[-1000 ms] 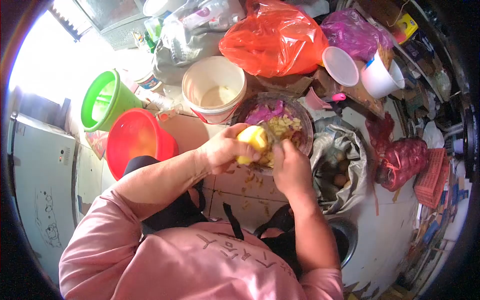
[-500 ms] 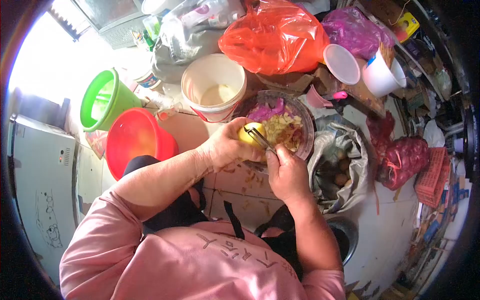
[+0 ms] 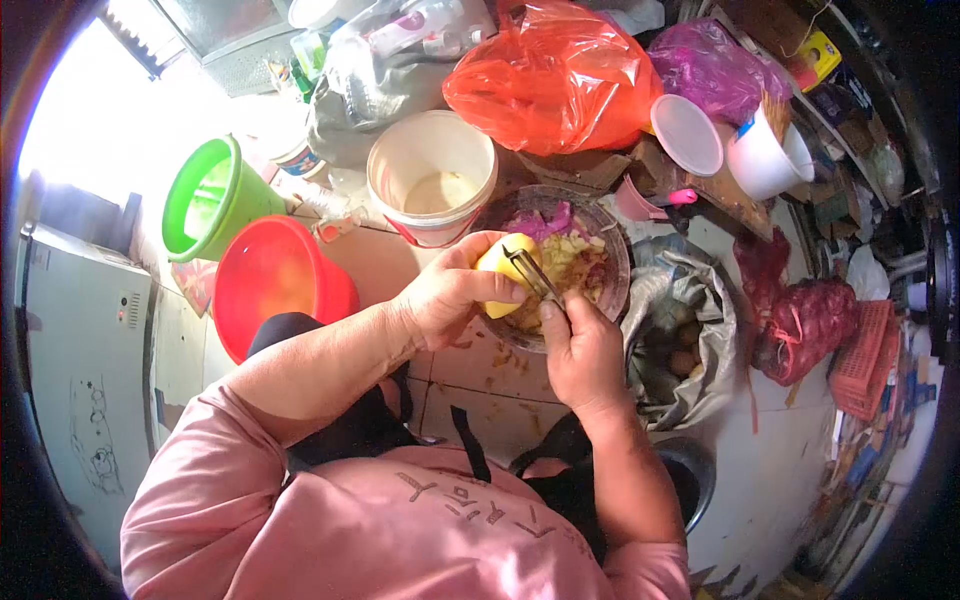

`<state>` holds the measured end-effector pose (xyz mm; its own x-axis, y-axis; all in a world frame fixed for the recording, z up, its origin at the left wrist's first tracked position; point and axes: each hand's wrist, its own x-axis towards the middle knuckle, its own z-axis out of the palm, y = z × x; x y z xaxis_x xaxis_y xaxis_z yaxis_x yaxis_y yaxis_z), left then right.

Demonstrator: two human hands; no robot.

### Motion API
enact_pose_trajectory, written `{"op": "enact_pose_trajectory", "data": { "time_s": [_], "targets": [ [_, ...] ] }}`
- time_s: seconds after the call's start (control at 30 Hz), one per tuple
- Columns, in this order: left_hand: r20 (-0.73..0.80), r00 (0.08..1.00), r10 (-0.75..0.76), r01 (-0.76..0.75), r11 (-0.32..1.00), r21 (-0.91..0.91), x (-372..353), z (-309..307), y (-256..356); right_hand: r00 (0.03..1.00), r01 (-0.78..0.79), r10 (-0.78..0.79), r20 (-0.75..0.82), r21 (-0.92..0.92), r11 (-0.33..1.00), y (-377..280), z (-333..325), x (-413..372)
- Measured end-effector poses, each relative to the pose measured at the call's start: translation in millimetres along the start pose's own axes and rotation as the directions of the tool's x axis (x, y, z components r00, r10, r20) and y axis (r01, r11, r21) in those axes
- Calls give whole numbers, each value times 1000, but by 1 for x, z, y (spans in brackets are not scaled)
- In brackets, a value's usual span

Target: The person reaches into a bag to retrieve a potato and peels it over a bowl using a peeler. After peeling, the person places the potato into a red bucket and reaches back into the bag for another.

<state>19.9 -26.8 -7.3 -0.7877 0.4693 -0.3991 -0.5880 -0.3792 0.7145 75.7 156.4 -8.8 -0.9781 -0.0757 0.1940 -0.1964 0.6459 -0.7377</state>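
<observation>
My left hand (image 3: 450, 292) is wrapped round a peeled yellow potato (image 3: 498, 275), thumb along its near side. The fingers of my right hand (image 3: 582, 350) are closed on the handle of a metal peeler (image 3: 535, 272), whose head touches the potato's upper right side. Both hands are over the near left edge of a clear round bowl (image 3: 618, 278). Inside the bowl lie peelings (image 3: 575, 262) and a piece of purple plastic (image 3: 540, 222). Right of the bowl, an open grey sack (image 3: 705, 300) holds several brown potatoes (image 3: 685, 350).
A white bucket (image 3: 432, 222), red basin (image 3: 350, 293) and green bucket (image 3: 240, 205) stand at the left. Orange (image 3: 560, 80) and purple bags (image 3: 715, 65) lie behind the bowl. At the right are a red net bag (image 3: 810, 325) and red basket (image 3: 865, 360). Scraps litter the floor.
The potato has turned in my left hand, showing a longer side. My right hand and the peeler have shifted slightly down and to the right. The whole view has moved a little.
</observation>
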Motion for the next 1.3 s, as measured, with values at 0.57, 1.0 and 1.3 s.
{"op": "enact_pose_trajectory", "data": {
  "time_s": [0.57, 1.0, 1.3],
  "targets": [
    [-56, 998, 1, 14, 962, 271, -1, -4, -1, 995, -91, 90, 43, 36, 995, 5, -9, 7],
    [107, 991, -78, 72, 996, 60, -8, 2, 9, 959, -281, 282, -25, 27, 959, 26, -17, 13],
    [-15, 996, -91, 91, 995, 30, -4, 6, 5, 998, 44, -47, -35, -78, 996, 2, -1, -2]
  ]
}}
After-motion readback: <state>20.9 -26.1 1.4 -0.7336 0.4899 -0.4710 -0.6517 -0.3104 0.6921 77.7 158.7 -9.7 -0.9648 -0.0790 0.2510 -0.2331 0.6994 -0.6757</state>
